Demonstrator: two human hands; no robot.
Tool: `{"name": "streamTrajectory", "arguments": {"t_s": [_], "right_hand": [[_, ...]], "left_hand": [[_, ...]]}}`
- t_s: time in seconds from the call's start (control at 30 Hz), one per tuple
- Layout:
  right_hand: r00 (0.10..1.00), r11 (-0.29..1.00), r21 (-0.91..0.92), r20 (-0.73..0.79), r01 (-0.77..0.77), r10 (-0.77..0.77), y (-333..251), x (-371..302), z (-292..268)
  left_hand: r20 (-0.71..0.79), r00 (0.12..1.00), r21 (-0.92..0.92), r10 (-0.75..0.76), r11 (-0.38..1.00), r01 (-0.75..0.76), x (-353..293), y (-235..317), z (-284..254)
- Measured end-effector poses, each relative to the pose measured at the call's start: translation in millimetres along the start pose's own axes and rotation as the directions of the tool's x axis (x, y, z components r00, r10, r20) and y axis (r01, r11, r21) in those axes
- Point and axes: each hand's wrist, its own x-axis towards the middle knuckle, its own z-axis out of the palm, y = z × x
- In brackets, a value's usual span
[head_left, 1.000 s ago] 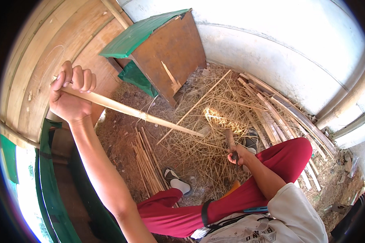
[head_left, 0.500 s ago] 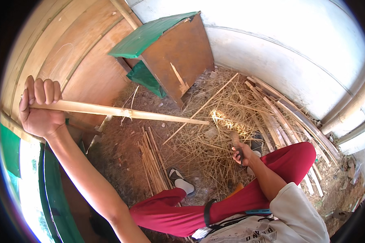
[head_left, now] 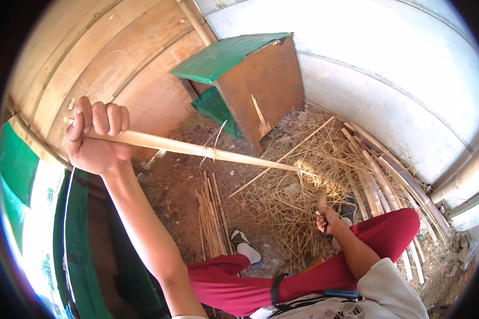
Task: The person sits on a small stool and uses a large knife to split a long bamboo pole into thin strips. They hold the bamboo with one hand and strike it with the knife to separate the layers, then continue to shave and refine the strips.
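My left hand [head_left: 98,135] is raised at the left, fingers closed around one end of a long pale bamboo strip [head_left: 181,149]. The strip slants down to the right, with a node partway along and a thin sliver [head_left: 218,139] curling up beside it. Its far tip ends above the straw-like shavings. Low at the right, my right hand [head_left: 329,220] grips a knife [head_left: 322,200] with a broad blade; its dark handle is mostly covered by my fingers. The blade is near the strip's far tip but apart from it.
Bamboo shavings [head_left: 282,212] cover the ground between my feet. A bundle of thin strips [head_left: 212,212] lies beside my left foot; longer split pieces [head_left: 394,181] lie along the white wall [head_left: 388,69]. Ahead stands a brown wooden box [head_left: 263,85] with a green cover.
The view has shifted, so the surroundings sit farther right and lower. My left hand has risen slightly and moved right with the strip; my right hand keeps the knife in nearly the same place.
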Motion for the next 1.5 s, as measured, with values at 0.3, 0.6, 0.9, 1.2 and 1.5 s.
{"name": "streamTrajectory", "arguments": {"t_s": [0.3,0.6,0.9,1.2,1.5], "right_hand": [[0.997,1.0,0.025,0.078,-0.018,0.016,-8.5,19.5,-16.3],[0.973,0.97,-0.15,0.158,0.193,-0.169,7.4,-52.8,44.3],[0.98,1.0,0.004,0.198,-0.009,0.008,26.8,-148.9,75.0],[0.953,0.88,-0.469,0.295,0.08,0.071,38.7,-288.0,91.0],[0.574,0.596,-0.195,0.604,0.779,-0.553,27.2,-277.0,184.7]], "left_hand": [[0.039,0.984,-0.059,0.174,0.983,-0.172,-31.3,24.5,-1.7],[-0.463,0.793,-0.287,0.397,0.779,-0.558,-152.0,65.6,-95.2],[-0.824,0.542,-0.408,0.162,0.494,-0.768,-230.8,8.0,-121.9],[-0.801,0.568,-0.434,0.191,0.469,-0.769,-247.5,-22.9,-110.7],[-0.605,0.701,-0.465,0.378,0.546,-0.697,-222.7,-14.5,-36.9]]}}
